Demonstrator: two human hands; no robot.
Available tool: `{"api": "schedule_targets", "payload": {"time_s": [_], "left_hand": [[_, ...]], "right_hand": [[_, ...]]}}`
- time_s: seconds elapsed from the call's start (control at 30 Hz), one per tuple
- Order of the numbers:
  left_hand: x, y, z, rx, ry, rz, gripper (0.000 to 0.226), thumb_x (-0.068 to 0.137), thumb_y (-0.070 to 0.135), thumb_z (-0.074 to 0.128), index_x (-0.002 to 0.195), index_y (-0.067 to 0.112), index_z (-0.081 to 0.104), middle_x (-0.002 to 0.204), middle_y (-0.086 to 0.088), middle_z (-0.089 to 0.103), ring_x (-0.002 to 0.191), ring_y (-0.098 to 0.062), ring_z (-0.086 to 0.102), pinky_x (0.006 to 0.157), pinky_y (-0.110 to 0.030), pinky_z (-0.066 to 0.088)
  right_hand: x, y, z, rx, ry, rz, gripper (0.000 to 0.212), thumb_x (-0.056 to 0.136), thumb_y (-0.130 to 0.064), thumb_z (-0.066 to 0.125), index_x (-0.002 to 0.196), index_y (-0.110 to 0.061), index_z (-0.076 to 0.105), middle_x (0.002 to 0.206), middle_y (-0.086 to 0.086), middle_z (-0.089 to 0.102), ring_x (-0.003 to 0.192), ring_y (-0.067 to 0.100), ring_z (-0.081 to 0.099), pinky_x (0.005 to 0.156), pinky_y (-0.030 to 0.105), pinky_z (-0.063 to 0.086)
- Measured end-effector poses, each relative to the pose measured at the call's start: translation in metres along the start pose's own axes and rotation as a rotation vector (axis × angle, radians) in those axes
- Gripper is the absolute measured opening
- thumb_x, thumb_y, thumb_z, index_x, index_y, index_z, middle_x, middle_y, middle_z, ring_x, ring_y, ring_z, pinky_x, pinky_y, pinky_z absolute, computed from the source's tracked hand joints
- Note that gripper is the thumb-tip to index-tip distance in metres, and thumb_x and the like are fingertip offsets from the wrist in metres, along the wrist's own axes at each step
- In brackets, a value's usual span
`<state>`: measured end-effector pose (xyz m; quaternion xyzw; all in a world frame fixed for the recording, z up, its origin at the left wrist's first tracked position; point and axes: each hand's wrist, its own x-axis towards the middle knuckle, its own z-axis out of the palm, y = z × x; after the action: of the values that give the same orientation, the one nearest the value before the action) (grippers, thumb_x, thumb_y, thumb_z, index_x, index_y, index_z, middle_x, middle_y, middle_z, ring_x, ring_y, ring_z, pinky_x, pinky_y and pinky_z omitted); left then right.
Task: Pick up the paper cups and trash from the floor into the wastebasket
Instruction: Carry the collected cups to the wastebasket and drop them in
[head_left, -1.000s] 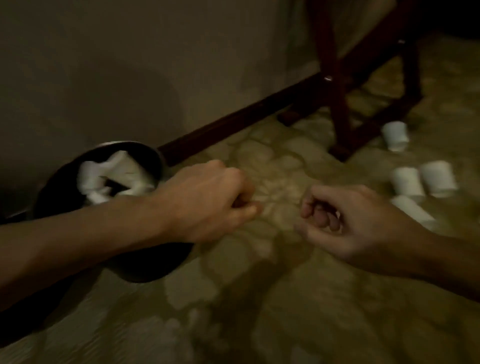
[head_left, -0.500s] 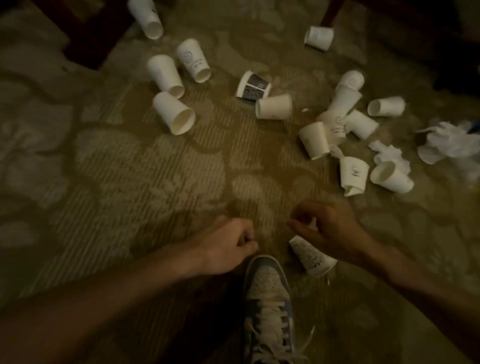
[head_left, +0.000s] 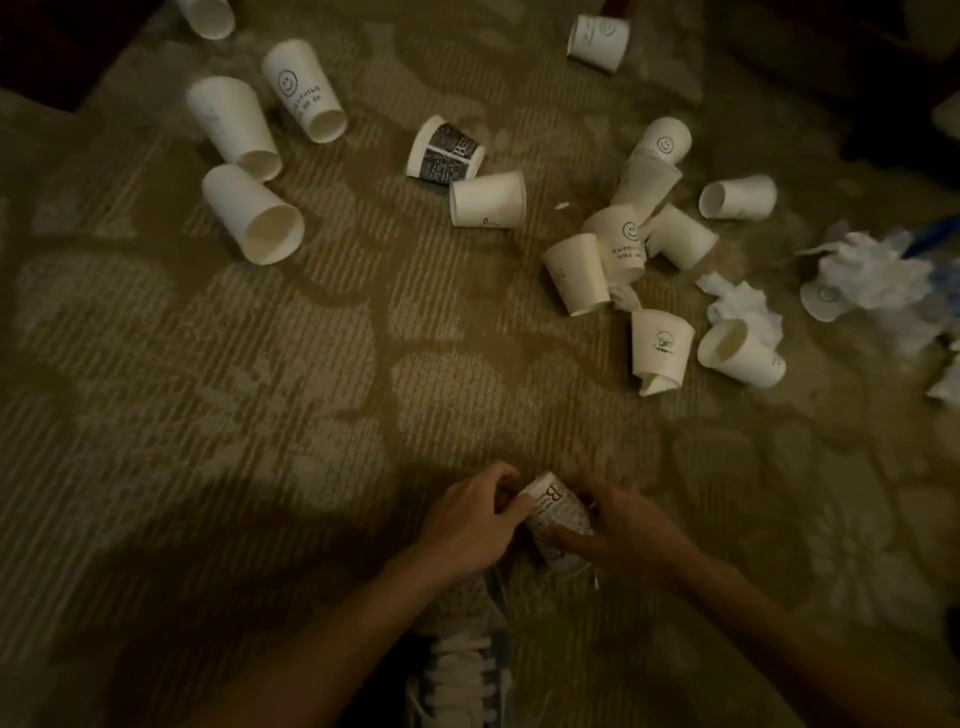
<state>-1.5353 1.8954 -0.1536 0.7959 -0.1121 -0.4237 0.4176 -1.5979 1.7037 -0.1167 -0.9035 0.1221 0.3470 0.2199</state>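
Both hands are together low in the view, just above the shoe (head_left: 467, 660): left hand (head_left: 470, 512) & right hand (head_left: 623, 525) each curl round one printed cup (head_left: 555, 512), which lies tilted btwn them, base away, mouth toward the person. The two-handed hold prob serves to lift it off the carpet floor (head_left: 208, 415) or to squash it so it takes less room in the wastebasket, can't tell which. Wastebasket not in view, so its contents can't be said. Most of the job looks undone: many cups (head_left: 253, 221) lie tipped on their sides w/ mouths open, & those facing the camera look empty; one in the right cluster has a dented rim. Wads of tissue (head_left: 743, 306) sit among the right-side cups, one touching a cup's side
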Motion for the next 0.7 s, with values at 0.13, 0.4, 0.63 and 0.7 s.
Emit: {"api": "schedule_targets", "payload": {"time_s": [0.13,0.4,0.63,0.7], "left_hand": [[0.004,0.002,-0.01,-0.169,-0.002,-0.035,0.043,0.093,0.057,0.054,0.129,0.033,0.054,0.123,0.012,0.06,0.098,0.002,0.055,0.078,-0.019,0.047],[-0.004,0.021,-0.063,-0.567,-0.182,-0.171,0.088,0.066,0.076,0.065,0.14,0.036,0.045,0.132,0.005,0.053,0.098,-0.018,0.067,0.06,-0.027,0.056],[0.006,0.028,-0.077,-0.675,-0.15,-0.228,0.047,0.08,0.037,0.078,0.115,0.016,0.054,0.108,-0.013,0.07,0.084,-0.024,0.072,0.069,-0.035,0.058],[0.011,0.032,-0.079,-0.825,-0.151,-0.274,0.058,0.079,0.027,0.079,0.125,0.012,0.047,0.111,-0.019,0.068,0.08,-0.026,0.073,0.066,-0.035,0.06]], "right_hand": [[0.006,-0.005,-0.011,0.199,-0.014,-0.026,0.072,0.084,-0.058,0.064,0.146,-0.036,0.036,0.121,-0.019,0.052,0.092,-0.011,0.053,0.067,0.007,0.046],[0.032,-0.041,-0.042,0.197,0.068,-0.272,0.075,0.066,-0.057,0.081,0.131,-0.037,0.051,0.121,-0.022,0.059,0.108,-0.005,0.057,0.089,0.023,0.052],[0.045,-0.041,-0.067,0.344,0.079,-0.202,0.07,0.068,-0.07,0.069,0.129,-0.046,0.044,0.119,-0.03,0.048,0.105,-0.006,0.053,0.078,0.017,0.047],[0.061,-0.018,-0.082,0.428,0.371,-0.003,0.066,0.079,-0.073,0.055,0.132,-0.036,0.045,0.12,-0.022,0.051,0.102,0.004,0.057,0.077,0.029,0.051]]}}
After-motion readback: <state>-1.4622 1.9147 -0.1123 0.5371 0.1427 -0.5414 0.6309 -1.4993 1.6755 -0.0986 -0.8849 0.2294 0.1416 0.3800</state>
